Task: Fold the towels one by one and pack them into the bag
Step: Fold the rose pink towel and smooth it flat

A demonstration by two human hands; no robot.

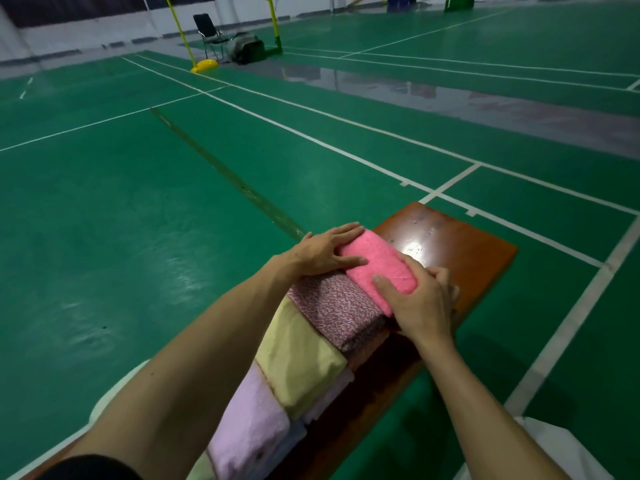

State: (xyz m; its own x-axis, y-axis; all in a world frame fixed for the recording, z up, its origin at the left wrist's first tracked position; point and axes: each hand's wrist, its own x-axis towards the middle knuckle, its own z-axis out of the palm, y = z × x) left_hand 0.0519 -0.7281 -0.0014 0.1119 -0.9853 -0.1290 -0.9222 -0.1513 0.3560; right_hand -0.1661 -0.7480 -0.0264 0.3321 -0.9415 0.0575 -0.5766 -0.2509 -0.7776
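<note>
A folded bright pink towel lies across a brown wooden bench, at the far end of a row of folded towels. My left hand lies flat with straight fingers against the pink towel's left end. My right hand curls its fingers and thumb round the towel's near right end. Behind the pink one, toward me, lie a speckled mauve towel, a pale yellow towel and a lilac towel, each overlapping the one after. No bag is plainly visible.
The bench stands on a green badminton court floor with white lines. A black chair and a dark bag stand far off by yellow net posts. White cloth shows at the lower right corner.
</note>
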